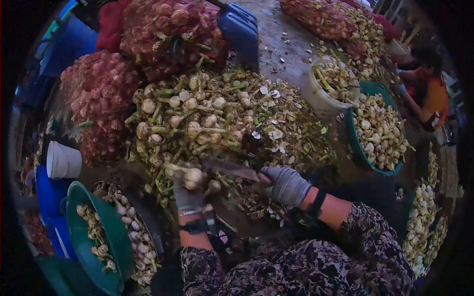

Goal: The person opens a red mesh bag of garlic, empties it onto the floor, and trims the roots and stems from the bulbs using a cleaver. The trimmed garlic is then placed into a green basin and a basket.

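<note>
My left hand [188, 196], in a grey glove, holds a garlic bulb [193, 178] whose stem points to the left. My right hand [286, 186], also gloved, grips the handle of a knife [229, 169]. The broad, dirty blade reaches left and its tip is close to the bulb; whether they touch is unclear. Beyond both hands spreads a large pile of garlic with stems [197, 118], with cut stems and loose skins [301, 133] on its right side.
Red net sacks [101, 93] and a blue container [239, 32] stand behind the pile. Green tubs of garlic [79, 232] [351, 133] flank it, with a white bucket [64, 161] at left and a white tub [318, 96] at right. A person in orange [434, 96] sits at far right.
</note>
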The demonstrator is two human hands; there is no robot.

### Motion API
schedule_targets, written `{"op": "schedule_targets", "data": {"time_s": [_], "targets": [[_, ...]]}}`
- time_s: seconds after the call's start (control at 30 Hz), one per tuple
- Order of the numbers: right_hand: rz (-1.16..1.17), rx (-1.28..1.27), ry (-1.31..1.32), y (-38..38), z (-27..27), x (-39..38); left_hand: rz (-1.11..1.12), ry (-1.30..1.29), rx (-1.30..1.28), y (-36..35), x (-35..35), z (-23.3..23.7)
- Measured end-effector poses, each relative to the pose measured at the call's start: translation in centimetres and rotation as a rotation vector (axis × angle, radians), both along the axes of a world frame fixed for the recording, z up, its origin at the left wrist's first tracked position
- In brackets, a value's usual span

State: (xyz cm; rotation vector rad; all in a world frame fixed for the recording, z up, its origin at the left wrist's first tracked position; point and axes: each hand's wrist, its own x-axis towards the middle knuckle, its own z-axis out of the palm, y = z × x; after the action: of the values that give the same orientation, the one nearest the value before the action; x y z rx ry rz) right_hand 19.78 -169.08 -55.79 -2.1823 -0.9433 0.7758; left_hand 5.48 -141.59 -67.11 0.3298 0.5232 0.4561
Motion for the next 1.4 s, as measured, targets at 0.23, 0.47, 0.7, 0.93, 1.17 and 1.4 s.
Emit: {"op": "schedule_targets", "data": {"time_s": [0.23,0.47,0.7,0.93,1.17,1.4], "targets": [[0.234,-0.036,-0.228,-0.9,2.6,-0.3,-0.616,0.443,1.315,-6.4,-1.9,0.9],[-0.117,-0.070,0.131,-2.6,-1.2,0.6,-0.691,0.473,1.069,-11.6,-1.5,10.1],[-0.095,0.397,0.273,0.3,-1.2,-0.4,-0.578,0.139,1.138,-13.1,-0.9,10.1],[-0.439,0.139,1.158,-0.6,-2.7,-1.9,-0.410,0.004,0.630,-13.4,-1.0,5.9],[0.048,0.090,-0.130,-2.4,2.6,-1.7,-0.464,0.042,0.716,-12.1,-0.7,7.1],[0.425,-0.125,-0.247,-2.9,7.3,-1.9,-0.519,-0.289,0.087,-7.2,-2.0,-8.3]]}}
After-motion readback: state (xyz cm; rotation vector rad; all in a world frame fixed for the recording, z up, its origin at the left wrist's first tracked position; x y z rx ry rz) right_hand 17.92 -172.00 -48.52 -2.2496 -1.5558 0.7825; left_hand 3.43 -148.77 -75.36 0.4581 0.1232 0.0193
